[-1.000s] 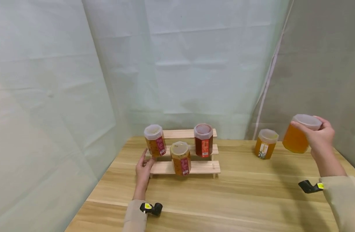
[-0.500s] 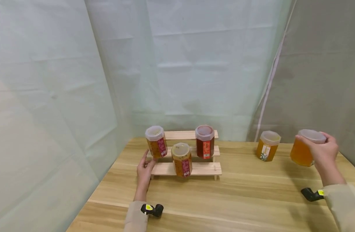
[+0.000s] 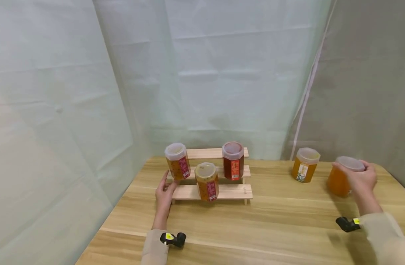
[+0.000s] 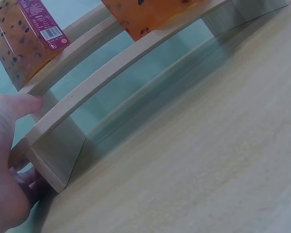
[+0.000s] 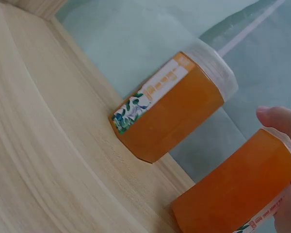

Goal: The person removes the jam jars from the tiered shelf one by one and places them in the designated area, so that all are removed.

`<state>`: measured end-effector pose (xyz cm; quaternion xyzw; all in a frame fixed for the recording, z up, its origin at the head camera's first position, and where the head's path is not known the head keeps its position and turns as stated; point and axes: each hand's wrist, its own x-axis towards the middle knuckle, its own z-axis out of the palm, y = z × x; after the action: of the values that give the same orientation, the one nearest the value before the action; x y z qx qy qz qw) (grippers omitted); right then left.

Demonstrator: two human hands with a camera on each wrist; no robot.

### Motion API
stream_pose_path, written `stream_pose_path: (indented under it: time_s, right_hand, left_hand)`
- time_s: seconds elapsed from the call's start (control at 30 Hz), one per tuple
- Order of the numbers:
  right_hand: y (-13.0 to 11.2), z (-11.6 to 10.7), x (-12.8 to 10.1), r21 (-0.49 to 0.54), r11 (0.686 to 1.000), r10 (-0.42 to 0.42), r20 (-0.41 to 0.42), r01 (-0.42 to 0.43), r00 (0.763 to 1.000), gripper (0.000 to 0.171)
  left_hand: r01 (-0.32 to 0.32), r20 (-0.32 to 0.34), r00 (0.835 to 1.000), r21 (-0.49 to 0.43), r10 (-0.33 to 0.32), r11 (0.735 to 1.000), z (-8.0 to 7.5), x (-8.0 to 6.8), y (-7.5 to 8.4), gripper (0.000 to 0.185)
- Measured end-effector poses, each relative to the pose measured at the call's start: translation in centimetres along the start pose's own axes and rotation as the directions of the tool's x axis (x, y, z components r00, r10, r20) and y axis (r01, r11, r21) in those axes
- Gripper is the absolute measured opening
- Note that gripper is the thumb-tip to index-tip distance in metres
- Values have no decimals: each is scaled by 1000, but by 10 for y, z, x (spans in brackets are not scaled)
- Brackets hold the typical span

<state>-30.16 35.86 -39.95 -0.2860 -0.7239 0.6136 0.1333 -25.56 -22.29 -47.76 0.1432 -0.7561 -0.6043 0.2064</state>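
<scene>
The right hand (image 3: 361,178) grips an orange honey jar (image 3: 340,180) by its pale lid, the jar low at the tabletop's (image 3: 288,221) far right, whether resting on it I cannot tell; a second honey jar (image 3: 305,165) stands just beside it to the left; the left hand (image 3: 164,193), fingers straight, rests against the left end of the wooden step rack (image 3: 219,191); three labelled jars stand on the rack's steps.

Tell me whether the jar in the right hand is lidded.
Lidded: a pale translucent lid caps the orange jar, and the right hand grips it around that lid.
</scene>
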Motion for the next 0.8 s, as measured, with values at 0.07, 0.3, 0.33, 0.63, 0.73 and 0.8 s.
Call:
stream_pose_path:
  time_s: [0.07, 0.3, 0.33, 0.63, 0.73, 0.8]
  right_hand:
    - [0, 2, 1, -15, 1000, -23, 5, 23, 1000, 94]
    - [-4, 10, 6, -76, 993, -91, 58, 95, 994, 92]
    - [-4, 10, 7, -78, 992, -92, 58, 97, 994, 90]
    - [0, 15, 14, -122, 982, -137, 77, 145, 988, 99]
    - [2, 17, 16, -128, 980, -144, 89, 155, 986, 98]
    - [5, 17, 17, -140, 976, -156, 100, 169, 983, 99]
  left_hand:
    - [3, -8, 1000, -6, -3, 1000, 0, 0, 1, 60]
    - [-7, -19, 1000, -9, 7, 1000, -3, 2, 3, 59]
    - [-3, -14, 1000, -9, 3, 1000, -3, 2, 3, 59]
    - [-6, -6, 1000, -16, 6, 1000, -1, 0, 3, 58]
    - [-7, -8, 1000, -21, 7, 1000, 0, 0, 3, 58]
    - [-4, -2, 1000, -20, 4, 1000, 0, 0, 3, 58]
